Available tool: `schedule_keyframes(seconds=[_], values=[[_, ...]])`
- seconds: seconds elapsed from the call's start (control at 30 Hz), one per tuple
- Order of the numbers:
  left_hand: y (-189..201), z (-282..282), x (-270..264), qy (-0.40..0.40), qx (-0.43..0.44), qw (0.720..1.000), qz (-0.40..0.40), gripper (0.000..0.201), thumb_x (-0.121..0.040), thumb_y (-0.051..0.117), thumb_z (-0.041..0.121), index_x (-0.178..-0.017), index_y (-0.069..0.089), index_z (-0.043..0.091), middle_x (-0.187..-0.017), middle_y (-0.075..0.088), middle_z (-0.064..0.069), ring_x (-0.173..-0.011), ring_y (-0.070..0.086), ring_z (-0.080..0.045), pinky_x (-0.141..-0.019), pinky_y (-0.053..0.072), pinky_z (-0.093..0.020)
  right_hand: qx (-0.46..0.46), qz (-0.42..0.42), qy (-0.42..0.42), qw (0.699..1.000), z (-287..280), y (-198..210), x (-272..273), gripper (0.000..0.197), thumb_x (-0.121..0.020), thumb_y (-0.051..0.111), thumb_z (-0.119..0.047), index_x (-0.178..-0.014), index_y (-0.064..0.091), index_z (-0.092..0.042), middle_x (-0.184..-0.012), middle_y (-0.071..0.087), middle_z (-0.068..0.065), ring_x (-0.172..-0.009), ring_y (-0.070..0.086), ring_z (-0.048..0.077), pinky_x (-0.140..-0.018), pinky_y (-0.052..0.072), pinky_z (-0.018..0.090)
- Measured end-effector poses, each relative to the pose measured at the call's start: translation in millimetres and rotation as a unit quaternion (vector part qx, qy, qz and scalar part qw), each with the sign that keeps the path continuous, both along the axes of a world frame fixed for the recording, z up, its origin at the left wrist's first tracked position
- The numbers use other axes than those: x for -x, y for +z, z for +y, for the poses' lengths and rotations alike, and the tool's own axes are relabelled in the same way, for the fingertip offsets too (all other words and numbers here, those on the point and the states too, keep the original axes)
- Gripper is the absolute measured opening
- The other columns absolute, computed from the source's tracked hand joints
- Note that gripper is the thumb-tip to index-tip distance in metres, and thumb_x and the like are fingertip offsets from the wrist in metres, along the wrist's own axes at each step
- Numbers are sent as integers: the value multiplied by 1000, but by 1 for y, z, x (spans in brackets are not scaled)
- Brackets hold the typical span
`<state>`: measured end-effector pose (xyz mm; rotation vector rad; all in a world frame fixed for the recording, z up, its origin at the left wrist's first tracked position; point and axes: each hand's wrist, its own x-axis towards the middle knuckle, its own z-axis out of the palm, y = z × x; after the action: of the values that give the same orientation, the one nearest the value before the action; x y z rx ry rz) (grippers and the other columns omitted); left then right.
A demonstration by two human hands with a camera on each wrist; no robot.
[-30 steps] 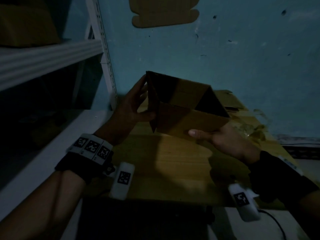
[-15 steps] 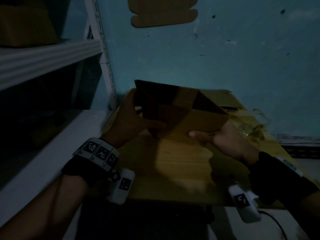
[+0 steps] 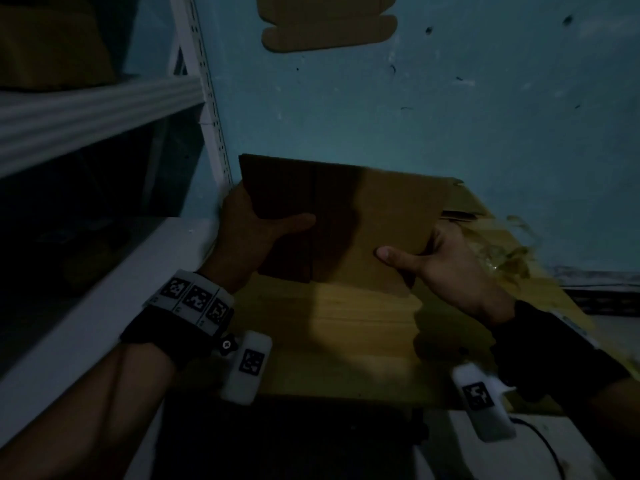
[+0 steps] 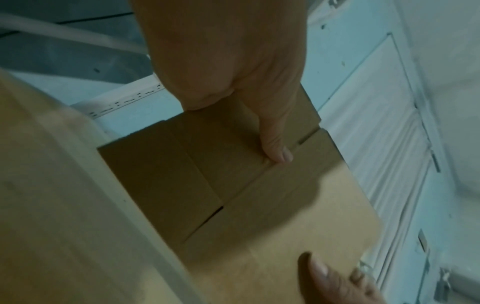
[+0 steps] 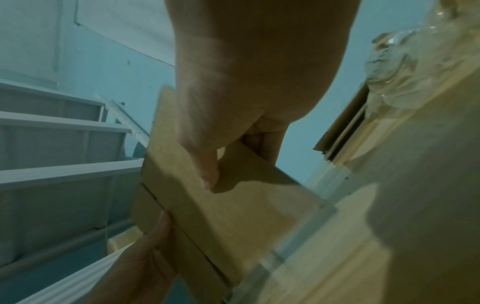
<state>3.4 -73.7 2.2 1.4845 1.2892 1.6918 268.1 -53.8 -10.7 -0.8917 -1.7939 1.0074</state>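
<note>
Teal wall (image 3: 450,133) at back. White rack (image 3: 97,109) on the L, w/ its post in the corner. Wood bench (image 3: 346,334) runs from the viewer to the wall. Box (image 3: 381,216), brown cardboard, folded flat, is held up over the bench's far half btwn both hands. Its broad face is toward the viewer, L part in shadow. Can't tell if its lower edge touches the bench. A card cutout (image 3: 329,26) hangs high on the wall. At the bench's far R, behind the box, lies a flat cardboard stack (image 3: 464,202), w/ crumpled clear wrap (image 3: 502,251) just beside it. L hand (image 3: 249,233) grips the box's L edge: thumb across near face, fingers behind. R hand (image 3: 450,261) pinches the lower R corner, thumb in front, fingers behind.
</note>
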Motion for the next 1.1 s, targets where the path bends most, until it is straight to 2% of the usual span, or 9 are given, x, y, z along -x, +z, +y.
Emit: schedule_keyframes(seconds=[0.1, 0.23, 0.37, 0.5, 0.67, 0.73, 0.87, 1.0, 1.1], values=[[0, 0, -1, -1, -4, 1000, -18, 71, -64, 86, 6, -129, 58, 5, -118, 66, 5, -99, 67, 4, -77, 54, -13, -14, 3, 5, 1000, -1, -1, 0, 10, -89, 72, -8, -83, 65, -12, -67, 62, 26, -54, 51, 52, -47, 45, 56], [3, -2, -2, -4, 2, 1000, -10, 67, -60, 87, 14, -120, 57, 22, -114, 63, 15, -96, 64, 14, -76, 52, -9, -7, 11, -1, 1000, 1, -1, 0, 10, -88, 72, -8, -92, 64, -11, -69, 69, 7, -53, 53, 43, -51, 48, 46], [1, -1, -3, -5, 6, 1000, -18, 74, -57, 88, 22, -124, 56, 24, -119, 63, 13, -105, 63, 8, -81, 53, -12, -5, 29, -2, 1000, 4, -2, 0, 8, -88, 72, -7, -91, 65, -5, -69, 64, 22, -58, 52, 52, -52, 47, 45], [-5, -2, -2, -23, 43, 999, -5, 74, -58, 87, 24, -126, 57, 25, -119, 64, 14, -103, 64, 9, -80, 54, -12, -3, 51, -4, 999, 4, -4, -1, 6, -90, 70, -7, -89, 64, -5, -64, 69, 1, -50, 55, 32, -50, 47, 38], [-9, -2, -1, -40, 93, 994, -28, 79, -61, 84, 26, -135, 57, 13, -119, 68, 6, -99, 69, -1, -76, 58, -17, 62, 115, 31, 991, 4, -4, 0, 11, -96, 60, 1, -106, 64, 1, -74, 74, -10, -60, 66, -2, -51, 47, 10], [-8, -3, -2, -39, 111, 992, -41, 81, -61, 84, 30, -135, 58, 13, -122, 69, 0, -104, 70, -11, -79, 60, -25, 68, 103, 29, 992, 4, -4, 0, 7, -98, 58, -6, -98, 65, -4, -76, 74, -9, -62, 67, 0, -53, 47, 12], [-6, -6, -3, -29, 115, 991, -55, 64, -73, 82, 20, -132, 59, 13, -119, 69, 1, -99, 71, -8, -72, 57, -19, 73, 98, 8, 992, 9, -7, 0, 25, -99, 61, -19, -115, 66, -1, -108, 72, 20, -85, 64, 44, -64, 43, 35], [-9, 1, 4, -3, 129, 990, -61, 47, -86, 76, 19, -128, 56, 10, -113, 66, 0, -87, 70, -1, -64, 55, -14, 103, 117, -8, 988, 12, -9, -1, 28, -98, 61, -17, -122, 66, -4, -116, 72, 14, -97, 67, 37, -73, 49, 35], [-12, 7, 13, 37, 145, 987, -59, 55, -87, 74, 33, -131, 51, 9, -120, 63, -7, -100, 67, -13, -71, 56, -19, 136, 145, -24, 980, 12, -10, -2, 29, -99, 59, -14, -124, 64, 0, -117, 73, 11, -104, 72, 27, -77, 58, 32]])
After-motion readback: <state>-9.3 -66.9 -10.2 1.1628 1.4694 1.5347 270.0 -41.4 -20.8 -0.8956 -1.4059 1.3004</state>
